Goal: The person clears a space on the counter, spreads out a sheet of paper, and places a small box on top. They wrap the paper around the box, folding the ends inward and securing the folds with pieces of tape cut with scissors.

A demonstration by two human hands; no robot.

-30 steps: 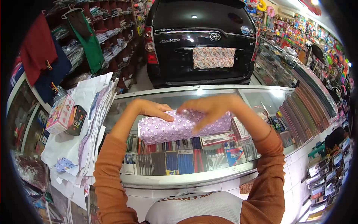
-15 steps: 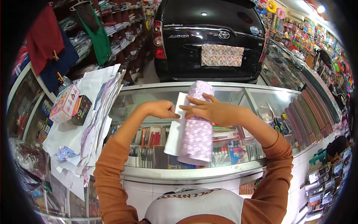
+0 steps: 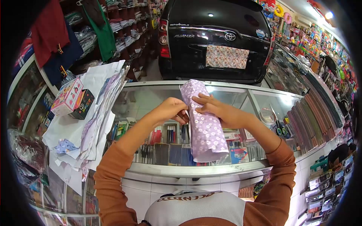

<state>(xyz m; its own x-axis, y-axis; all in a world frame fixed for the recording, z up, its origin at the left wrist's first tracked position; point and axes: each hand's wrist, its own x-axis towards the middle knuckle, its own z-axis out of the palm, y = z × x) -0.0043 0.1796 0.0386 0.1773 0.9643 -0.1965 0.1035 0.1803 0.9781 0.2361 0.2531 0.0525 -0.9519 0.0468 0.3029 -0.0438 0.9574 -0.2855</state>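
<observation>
Carrier: glass-topped display counter [image 3: 151,96], white-tiled front. Pens and stationery show through the glass from the shelf beneath.

At the left end we note a loose stack of white paper sheets [image 3: 100,90] overhanging the edge, with a pink box [image 3: 67,96] and a black box [image 3: 83,104] on top, touching.

Mid-counter, a purple floral parcel [image 3: 205,128] lies lengthwise.

At right is a small clear round object [image 3: 268,115], which we cannot identify.

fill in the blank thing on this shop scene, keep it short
The left hand and right hand hold a roll in ___ flowered paper.
It is over a ___ counter.
The car behind is ___.
The pink box sits on papers to the person's ___.
Missing: purple, glass, black, left
</observation>
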